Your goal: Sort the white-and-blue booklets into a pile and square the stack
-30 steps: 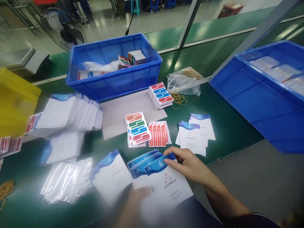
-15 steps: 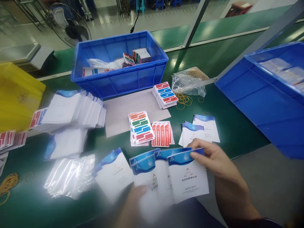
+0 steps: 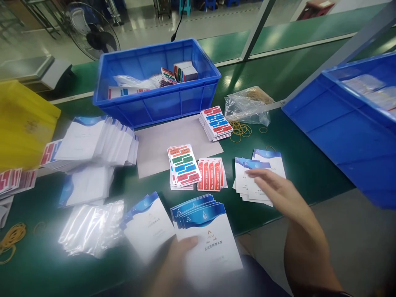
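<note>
My left hand presses down on a fanned stack of white booklets with blue tops at the near edge of the green table. My right hand hovers open, fingers spread, over a small pile of the same booklets to the right. Between them lie a stack of multicoloured label sheets and a stack of red label sheets.
A blue bin with packs stands at the back, another blue bin at the right. More booklets, clear bags, a bag of rubber bands and a yellow bin surround them.
My right hand took the top booklet from the fanned stack, carried it right, laid it on the small pile and let go.
</note>
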### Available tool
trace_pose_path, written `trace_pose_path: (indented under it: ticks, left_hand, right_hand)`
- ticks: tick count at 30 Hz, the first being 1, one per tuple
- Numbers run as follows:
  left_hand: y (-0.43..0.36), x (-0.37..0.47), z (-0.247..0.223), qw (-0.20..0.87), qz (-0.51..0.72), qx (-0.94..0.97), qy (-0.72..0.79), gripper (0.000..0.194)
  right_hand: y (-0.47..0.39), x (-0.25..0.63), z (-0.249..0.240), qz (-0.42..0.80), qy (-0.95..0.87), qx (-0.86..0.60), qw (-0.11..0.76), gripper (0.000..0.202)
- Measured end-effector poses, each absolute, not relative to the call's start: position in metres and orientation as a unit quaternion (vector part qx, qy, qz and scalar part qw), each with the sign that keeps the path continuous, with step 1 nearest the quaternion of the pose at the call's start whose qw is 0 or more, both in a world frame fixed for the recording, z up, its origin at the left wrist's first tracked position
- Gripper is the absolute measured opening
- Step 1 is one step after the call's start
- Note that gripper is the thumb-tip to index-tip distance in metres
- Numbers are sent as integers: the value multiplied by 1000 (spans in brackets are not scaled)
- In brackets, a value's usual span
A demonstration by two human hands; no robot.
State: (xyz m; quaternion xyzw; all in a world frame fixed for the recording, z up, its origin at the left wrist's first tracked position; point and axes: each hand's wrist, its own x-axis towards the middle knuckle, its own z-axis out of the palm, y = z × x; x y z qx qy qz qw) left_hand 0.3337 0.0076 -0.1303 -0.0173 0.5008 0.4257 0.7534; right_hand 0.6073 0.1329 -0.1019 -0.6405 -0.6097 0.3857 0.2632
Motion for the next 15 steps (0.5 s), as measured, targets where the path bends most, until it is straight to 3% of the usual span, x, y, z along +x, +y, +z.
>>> trace_pose_path:
  ticks: [4,7,15]
  left_hand:
    - [14,341,-115,765,376,-6,522,53]
    - [15,345,-107,743,379,-9,551,64]
    - [14,346,-111,724,426,-33,541,42]
  right_hand:
    - [114,560,-86,520,-661,-502,201,25]
    - [107,542,-82,556,-662,-469,178,21]
    - [105,570,-79,593,-584,-496,246,29]
